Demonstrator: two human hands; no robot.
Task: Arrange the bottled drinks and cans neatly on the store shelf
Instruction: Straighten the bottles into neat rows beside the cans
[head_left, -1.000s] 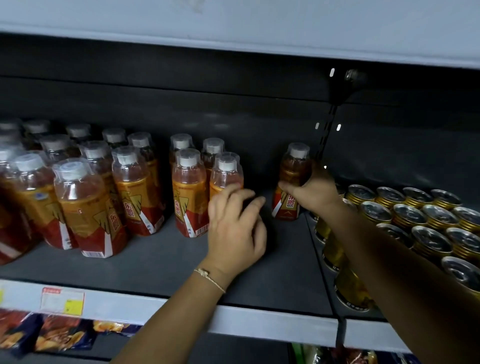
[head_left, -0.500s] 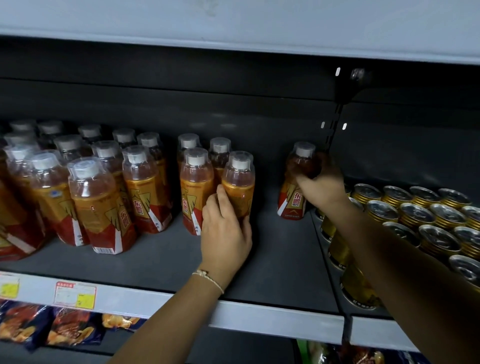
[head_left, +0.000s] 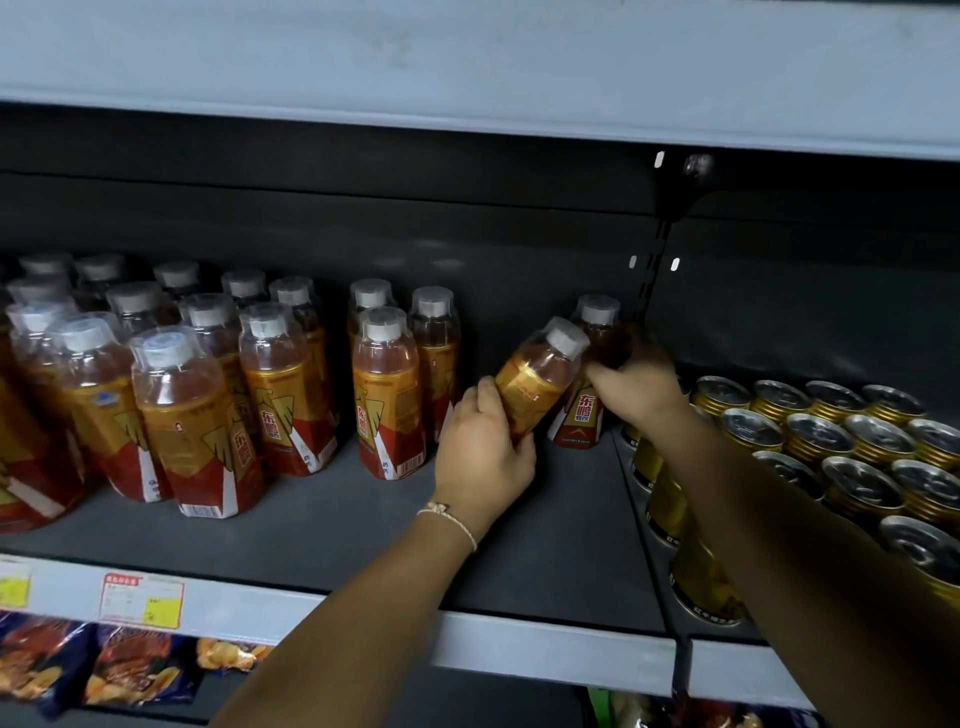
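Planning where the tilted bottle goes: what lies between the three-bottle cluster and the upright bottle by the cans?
Head view: the left hand gripping the tilted orange bottle; below, bare grey shelf.

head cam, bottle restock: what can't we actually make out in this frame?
- Upright bottle at the back: the right hand and the tilted bottle cover much of it.
- Tilted bottle's base: hidden by the left hand.
- Gold cans: right arm covers the front ones, frame edge cuts others.
- Price tag print: too small.

head: worn camera | faces forward, slightly down | close to shelf (head_left: 322, 530) | single view
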